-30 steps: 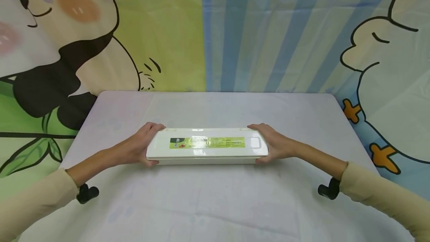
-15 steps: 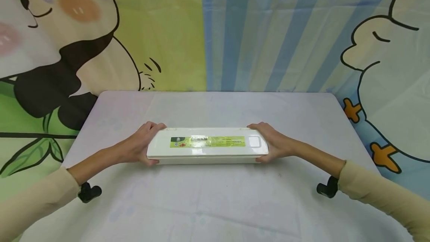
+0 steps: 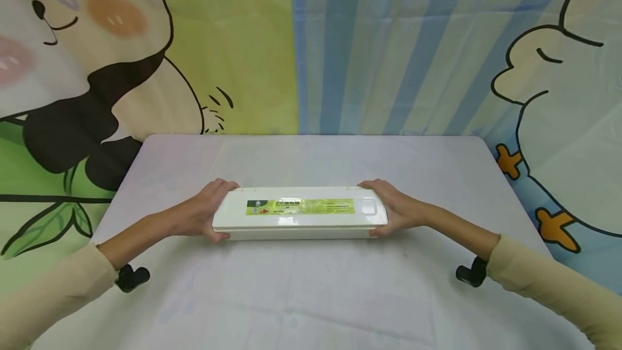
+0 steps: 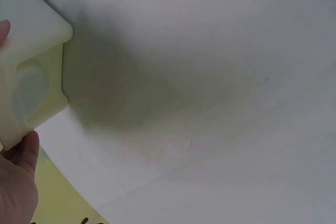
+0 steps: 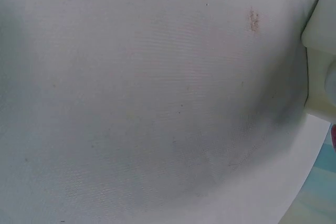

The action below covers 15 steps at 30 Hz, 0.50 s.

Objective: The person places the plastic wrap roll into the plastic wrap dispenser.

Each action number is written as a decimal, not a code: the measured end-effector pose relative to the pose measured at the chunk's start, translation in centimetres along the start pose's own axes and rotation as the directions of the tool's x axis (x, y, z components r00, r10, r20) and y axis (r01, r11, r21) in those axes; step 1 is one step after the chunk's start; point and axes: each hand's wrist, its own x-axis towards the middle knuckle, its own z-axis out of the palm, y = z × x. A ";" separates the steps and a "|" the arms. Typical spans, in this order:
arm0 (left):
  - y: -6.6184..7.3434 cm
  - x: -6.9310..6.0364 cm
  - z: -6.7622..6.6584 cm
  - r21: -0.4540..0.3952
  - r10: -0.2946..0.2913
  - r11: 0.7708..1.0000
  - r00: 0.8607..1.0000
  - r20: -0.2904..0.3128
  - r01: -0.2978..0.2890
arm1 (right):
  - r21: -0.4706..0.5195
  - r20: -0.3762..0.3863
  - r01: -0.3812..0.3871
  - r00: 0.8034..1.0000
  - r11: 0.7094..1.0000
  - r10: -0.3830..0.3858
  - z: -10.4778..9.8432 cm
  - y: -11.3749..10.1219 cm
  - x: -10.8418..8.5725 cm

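A long white cling film box [image 3: 301, 233], its lid down, lies crosswise on the white-covered table [image 3: 311, 290]. A green label [image 3: 320, 207] runs along its top. My left hand [image 3: 201, 210] grips the left end, with thumb and fingers on opposite long edges. On the right end, my right hand [image 3: 400, 207] has the same kind of hold. In the left wrist view the end of the box [image 4: 39, 40] shows a round recess. Only a corner of the box [image 5: 320, 77] and a sliver of fingertip appear in the right wrist view. The inside of the box is hidden.
Behind the table's far edge hangs a cartoon-printed curtain [image 3: 257, 42] with a striped part [image 3: 379, 42]. Black wrist devices [image 3: 132, 278] sit below both sleeves. A small brownish speck mark [image 5: 254, 20] shows on the cloth.
Both hands keep their hold on the box, which stays in place. The whole head view has shifted very slightly.
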 end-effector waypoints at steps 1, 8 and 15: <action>-0.1 0.0 -0.1 0.001 -0.002 1.000 1.000 0.011 0.002 | 0.024 0.008 -0.010 1.000 1.000 0.009 -0.1 0.0 0.0; 0.0 0.1 -0.5 -0.015 -0.001 1.000 0.999 0.039 0.001 | 0.133 0.000 -0.038 0.999 0.990 0.039 0.4 0.6 0.1; 0.3 0.1 -0.5 -0.018 0.014 1.000 0.999 0.029 -0.013 | 0.161 -0.019 -0.019 1.000 0.987 0.023 1.0 1.4 -0.1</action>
